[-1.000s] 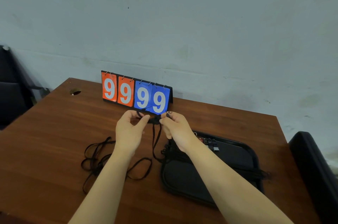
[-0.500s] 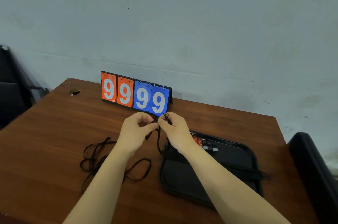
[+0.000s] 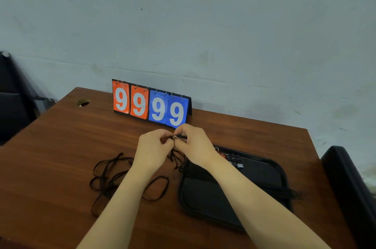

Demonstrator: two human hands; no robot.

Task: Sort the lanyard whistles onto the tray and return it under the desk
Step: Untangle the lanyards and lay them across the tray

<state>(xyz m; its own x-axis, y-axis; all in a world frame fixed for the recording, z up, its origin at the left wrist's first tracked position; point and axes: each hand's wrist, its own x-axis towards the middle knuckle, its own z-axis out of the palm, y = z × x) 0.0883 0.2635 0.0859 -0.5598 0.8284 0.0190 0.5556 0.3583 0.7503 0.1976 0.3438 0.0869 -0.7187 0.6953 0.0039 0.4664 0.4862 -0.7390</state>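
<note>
**A:** Largest item first?

**B:** Item one: grey wall, scuffed, behind everything. Item two: brown wooden bench, set against the wall, with one cable hole near its far left corner.

**A:** Seating?

**B:** One black padded chair, off the bench's right edge. There is a dark shape at far left, too cut off to name.

**A:** The tray?

**B:** Black tray, with rounded corners and a raised rim, flat on the right half of the bench. A bundle of black cords lies across it and trails over its right rim.

**A:** Next down?

**B:** Flip scoreboard, upright at the bench's far edge. It has two orange cards and two blue, each reading 9.

**A:** Loose goods?

**B:** One tangle of black lanyards on the bare bench, left of the tray and partly hidden by the left forearm.

**A:** Hands?

**B:** Left hand and right hand, raised together just in front of the scoreboard, near the tray's far left corner. The fingers of both are curled, tips meeting, pinching the held lanyard at a small black piece. Its cord hangs down toward that corner.

**A:** Smallest?

**B:** Row of whistles at the tray's far rim, side by side. One is red and the rest dark, with small metal rings. Count unclear.
</note>
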